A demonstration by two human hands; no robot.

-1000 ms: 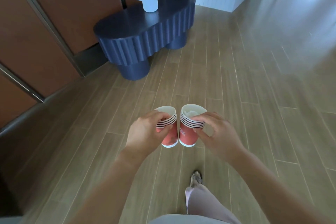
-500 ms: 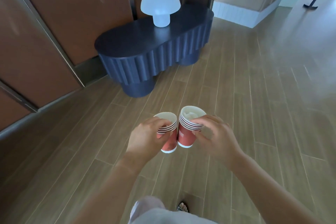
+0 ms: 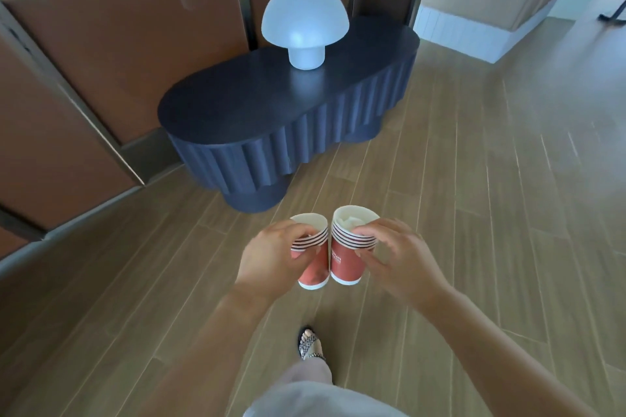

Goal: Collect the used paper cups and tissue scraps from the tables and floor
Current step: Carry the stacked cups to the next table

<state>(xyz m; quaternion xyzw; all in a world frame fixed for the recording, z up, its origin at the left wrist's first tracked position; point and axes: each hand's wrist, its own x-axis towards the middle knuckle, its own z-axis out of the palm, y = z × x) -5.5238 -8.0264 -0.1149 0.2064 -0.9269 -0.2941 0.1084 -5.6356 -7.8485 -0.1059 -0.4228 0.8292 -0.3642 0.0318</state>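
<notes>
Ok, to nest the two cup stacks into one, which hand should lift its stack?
Likely the right hand: the right stack holds white tissue, so it must go on top. The left stack, in the left hand, looks empty and can receive it.

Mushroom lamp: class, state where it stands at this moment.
In the head view, upper centre, the lamp stands upright on the dark blue table, near its wall-side edge, just in front of the brown wall panels.
</notes>
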